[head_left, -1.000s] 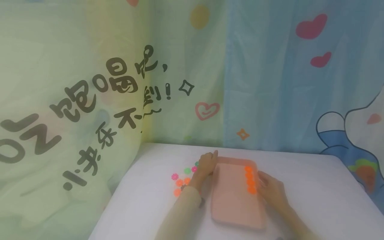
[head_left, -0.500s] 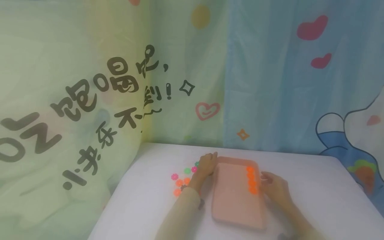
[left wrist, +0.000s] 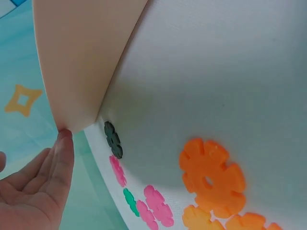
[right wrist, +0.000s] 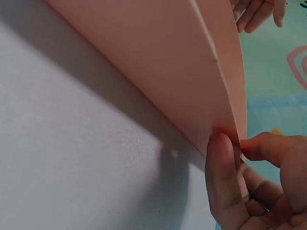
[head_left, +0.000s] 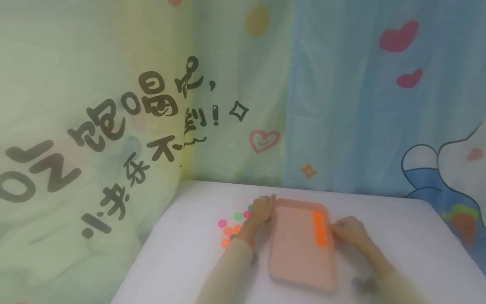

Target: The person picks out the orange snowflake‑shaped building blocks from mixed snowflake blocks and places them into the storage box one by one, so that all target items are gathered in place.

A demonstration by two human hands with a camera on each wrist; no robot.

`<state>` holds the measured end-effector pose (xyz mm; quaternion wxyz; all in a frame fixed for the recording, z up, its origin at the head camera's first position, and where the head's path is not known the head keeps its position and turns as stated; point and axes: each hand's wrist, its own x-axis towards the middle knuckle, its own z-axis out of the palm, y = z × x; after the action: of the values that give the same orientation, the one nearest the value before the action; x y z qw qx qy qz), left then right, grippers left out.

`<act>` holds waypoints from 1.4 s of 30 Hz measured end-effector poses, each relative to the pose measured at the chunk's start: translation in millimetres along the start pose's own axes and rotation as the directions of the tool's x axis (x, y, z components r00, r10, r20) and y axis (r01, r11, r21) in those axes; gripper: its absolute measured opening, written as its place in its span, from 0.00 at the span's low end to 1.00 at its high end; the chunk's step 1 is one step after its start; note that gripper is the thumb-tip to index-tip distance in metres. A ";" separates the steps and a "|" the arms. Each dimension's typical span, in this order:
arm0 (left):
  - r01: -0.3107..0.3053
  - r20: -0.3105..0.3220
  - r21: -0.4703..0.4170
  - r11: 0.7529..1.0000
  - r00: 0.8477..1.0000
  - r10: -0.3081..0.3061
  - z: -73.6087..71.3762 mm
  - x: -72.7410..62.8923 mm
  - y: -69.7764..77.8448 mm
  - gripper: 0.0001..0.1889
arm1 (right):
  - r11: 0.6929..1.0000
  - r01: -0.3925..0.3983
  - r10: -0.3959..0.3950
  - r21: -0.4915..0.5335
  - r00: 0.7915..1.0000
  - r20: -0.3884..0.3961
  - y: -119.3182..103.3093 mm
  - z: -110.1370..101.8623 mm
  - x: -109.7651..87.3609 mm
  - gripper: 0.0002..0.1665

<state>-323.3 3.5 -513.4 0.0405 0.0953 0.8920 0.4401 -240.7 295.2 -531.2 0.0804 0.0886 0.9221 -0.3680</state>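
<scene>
A shallow pink tray (head_left: 296,257) lies on the white table, its long sides running away from me. Inside, a row of orange flower-shaped plastic discs (head_left: 319,230) lines the right side. At the far left corner my left hand (head_left: 262,210) touches the tray's outer wall; in the left wrist view its fingers (left wrist: 62,160) are straight and the thumb stands apart. My right hand (head_left: 350,230) pinches the right rim beside the discs; in the right wrist view the thumb and a finger (right wrist: 223,167) are on either side of the rim.
Left of the tray, partly behind my left forearm, are loose flower discs: orange (left wrist: 211,177), pink (left wrist: 158,206), green (head_left: 238,215) and dark ones (left wrist: 113,139). A printed curtain (head_left: 334,105) hangs behind the table (head_left: 398,236) and along its left side.
My right hand's fingers came slightly off the tray's right rim, then closed on it in a pinch. The left hand stays at the far left corner. The discs keep their places in the tray.
</scene>
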 end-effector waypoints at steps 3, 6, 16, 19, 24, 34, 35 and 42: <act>-0.001 0.007 -0.012 1.000 1.000 0.001 1.6 0.4 -1.5 0.26 | 1.000 -0.022 0.022 -0.004 1.000 0.004 1.9 -1.2 3.6 0.18; -0.005 0.004 0.003 1.000 1.000 0.005 2.5 0.9 -2.7 0.26 | 1.000 0.002 -0.002 0.000 1.000 -0.018 1.3 -3.3 6.3 0.16; 0.016 0.014 0.010 1.000 1.000 -0.016 2.1 -2.0 -4.9 0.26 | 0.999 0.026 -0.024 0.046 0.999 -0.044 -12.0 -7.2 1.6 0.17; -0.005 -0.004 0.024 1.000 1.000 0.006 -3.9 -5.4 -2.3 0.26 | 0.998 -0.021 0.022 0.054 0.999 -0.024 -11.6 -7.2 5.2 0.19; -0.048 -0.042 0.056 0.997 0.998 0.051 -17.5 -10.2 -4.3 0.23 | 0.996 -0.071 0.071 0.055 0.997 0.007 -20.8 -10.4 3.9 0.21; -0.009 -0.026 0.076 0.997 1.000 0.011 -37.4 -15.9 -17.7 0.21 | 0.996 -0.080 0.079 0.043 0.997 0.008 -17.4 -8.4 6.5 0.26; -0.008 -0.031 0.079 0.997 0.999 0.010 -38.6 -15.7 -19.4 0.21 | 0.995 -0.090 0.090 0.037 0.996 0.013 -16.6 -8.0 7.1 0.28; 0.022 -0.029 0.061 0.998 0.999 -0.021 -38.2 -12.0 -33.7 0.22 | 0.991 -0.125 0.128 -0.042 0.990 0.067 -11.4 -7.7 13.7 0.30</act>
<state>-322.0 -48.7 -516.9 0.0297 0.0806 0.9064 0.4136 -257.1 293.9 -520.9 0.1370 0.1325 0.9181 -0.3477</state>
